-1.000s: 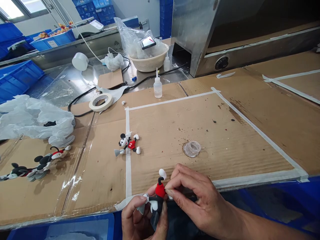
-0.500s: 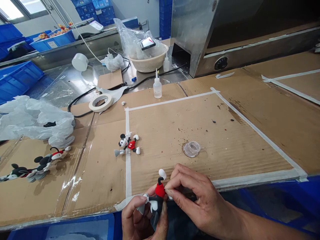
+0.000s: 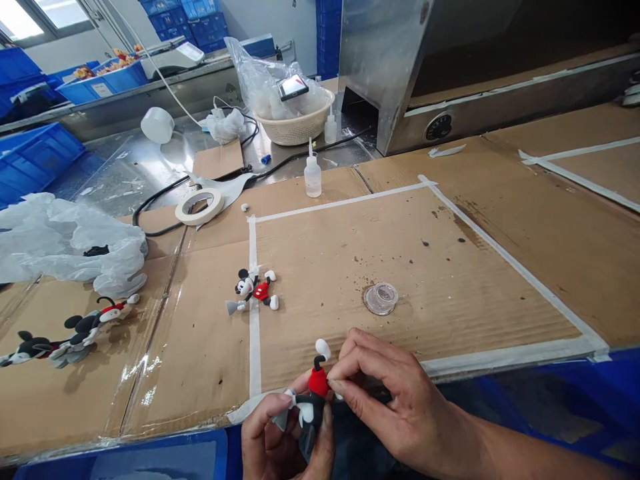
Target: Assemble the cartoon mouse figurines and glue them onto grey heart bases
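Two hands, one figurine (image 3: 317, 402), held foot-up at the near edge of the bench (image 3: 320, 260). Left hand (image 3: 284, 437): fingers clamped round its body. Right hand (image 3: 387, 393): fingers pinched on it beside the red shorts (image 3: 319, 382). Farther back, two squeeze bottles (image 3: 313, 179).

Left hand (image 3: 274, 441), right hand (image 3: 393, 393) and right forearm (image 3: 493, 437) are bare. Dark clothing (image 3: 354, 440) shows below the near edge of the workbench (image 3: 210, 360)

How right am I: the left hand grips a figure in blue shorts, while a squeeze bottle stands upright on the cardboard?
Not quite: in the head view, the shorts are red, not blue. The left hand does grip the figure, and the squeeze bottle stands upright on the cardboard.
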Available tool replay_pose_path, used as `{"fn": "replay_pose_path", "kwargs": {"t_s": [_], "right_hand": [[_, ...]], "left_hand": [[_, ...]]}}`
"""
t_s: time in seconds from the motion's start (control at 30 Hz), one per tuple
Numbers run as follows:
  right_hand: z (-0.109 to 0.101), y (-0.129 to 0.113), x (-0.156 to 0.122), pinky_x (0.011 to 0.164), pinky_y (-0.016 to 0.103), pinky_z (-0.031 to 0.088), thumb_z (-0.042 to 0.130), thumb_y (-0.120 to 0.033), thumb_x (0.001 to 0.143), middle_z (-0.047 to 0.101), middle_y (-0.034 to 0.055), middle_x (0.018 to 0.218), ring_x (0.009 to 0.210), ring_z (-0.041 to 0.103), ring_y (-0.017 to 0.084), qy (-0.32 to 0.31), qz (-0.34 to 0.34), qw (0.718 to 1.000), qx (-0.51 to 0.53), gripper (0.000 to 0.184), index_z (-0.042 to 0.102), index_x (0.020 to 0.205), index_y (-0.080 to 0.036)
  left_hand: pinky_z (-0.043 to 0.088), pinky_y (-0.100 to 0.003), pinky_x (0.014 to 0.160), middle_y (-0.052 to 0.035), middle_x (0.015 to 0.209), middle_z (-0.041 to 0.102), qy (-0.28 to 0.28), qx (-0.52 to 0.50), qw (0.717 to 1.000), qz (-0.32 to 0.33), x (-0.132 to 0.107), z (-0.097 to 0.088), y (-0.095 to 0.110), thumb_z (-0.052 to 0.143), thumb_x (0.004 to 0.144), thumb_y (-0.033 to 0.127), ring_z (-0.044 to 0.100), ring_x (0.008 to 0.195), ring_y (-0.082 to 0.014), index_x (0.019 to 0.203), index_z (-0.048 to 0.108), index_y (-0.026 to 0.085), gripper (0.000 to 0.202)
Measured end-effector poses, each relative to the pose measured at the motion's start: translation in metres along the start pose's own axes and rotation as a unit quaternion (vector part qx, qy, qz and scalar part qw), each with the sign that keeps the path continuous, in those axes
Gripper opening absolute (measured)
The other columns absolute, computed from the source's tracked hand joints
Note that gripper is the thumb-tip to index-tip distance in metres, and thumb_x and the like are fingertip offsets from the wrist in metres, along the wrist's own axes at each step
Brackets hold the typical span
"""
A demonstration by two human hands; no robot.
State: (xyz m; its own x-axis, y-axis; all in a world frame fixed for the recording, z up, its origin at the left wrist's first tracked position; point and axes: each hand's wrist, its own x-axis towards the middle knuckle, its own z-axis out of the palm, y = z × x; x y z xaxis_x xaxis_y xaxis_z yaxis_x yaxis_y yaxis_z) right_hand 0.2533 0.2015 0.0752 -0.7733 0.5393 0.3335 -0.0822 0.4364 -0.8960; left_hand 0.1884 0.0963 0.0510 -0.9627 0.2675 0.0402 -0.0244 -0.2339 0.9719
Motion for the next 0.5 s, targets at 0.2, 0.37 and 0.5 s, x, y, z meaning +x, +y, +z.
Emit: {"fn": "replay_pose_path", "kwargs": {"t_s": [0.2, 0.37, 0.5], "right_hand": [[-0.0003, -0.0009, -0.0003, 0.065, 0.024, 0.044, 0.053, -0.005, 0.087, 0.06, 0.0047, 0.074, 0.07, 0.055, 0.013, 0.004, -0.002, 1.0, -0.002, 0.016, 0.067, 0.082, -0.011], [-0.0001, -0.001, 0.0006, 0.064, 0.024, 0.044, 0.053, -0.004, 0.087, 0.06, 0.0041, 0.073, 0.07, 0.055, 0.013, 0.006, -0.002, 1.0, -0.005, 0.016, 0.067, 0.081, -0.012], [0.0004, -0.001, 0.0007, 0.062, 0.023, 0.044, 0.054, -0.004, 0.086, 0.06, 0.0036, 0.073, 0.069, 0.055, 0.013, 0.006, -0.003, 1.0, -0.004, 0.016, 0.067, 0.081, -0.013]], "left_hand": [[0.055, -0.013, 0.074, 0.0023, 0.085, 0.077, -0.008, -0.005, 1.0, 0.0, 0.0015, -0.0041, -0.0019, 0.09, 0.054, 0.023, 0.072, 0.07, -0.0101, 0.094, 0.06, 0.022, 0.05], [0.056, -0.013, 0.07, 0.0026, 0.08, 0.077, -0.008, 0.0, 1.0, 0.0, 0.0019, -0.0058, -0.0028, 0.089, 0.055, 0.02, 0.072, 0.067, -0.0105, 0.093, 0.061, 0.022, 0.048], [0.056, -0.014, 0.067, 0.0024, 0.081, 0.077, -0.001, -0.007, 1.0, -0.003, 0.0016, -0.0055, -0.0029, 0.09, 0.054, 0.02, 0.072, 0.068, -0.012, 0.093, 0.061, 0.022, 0.048]]}}
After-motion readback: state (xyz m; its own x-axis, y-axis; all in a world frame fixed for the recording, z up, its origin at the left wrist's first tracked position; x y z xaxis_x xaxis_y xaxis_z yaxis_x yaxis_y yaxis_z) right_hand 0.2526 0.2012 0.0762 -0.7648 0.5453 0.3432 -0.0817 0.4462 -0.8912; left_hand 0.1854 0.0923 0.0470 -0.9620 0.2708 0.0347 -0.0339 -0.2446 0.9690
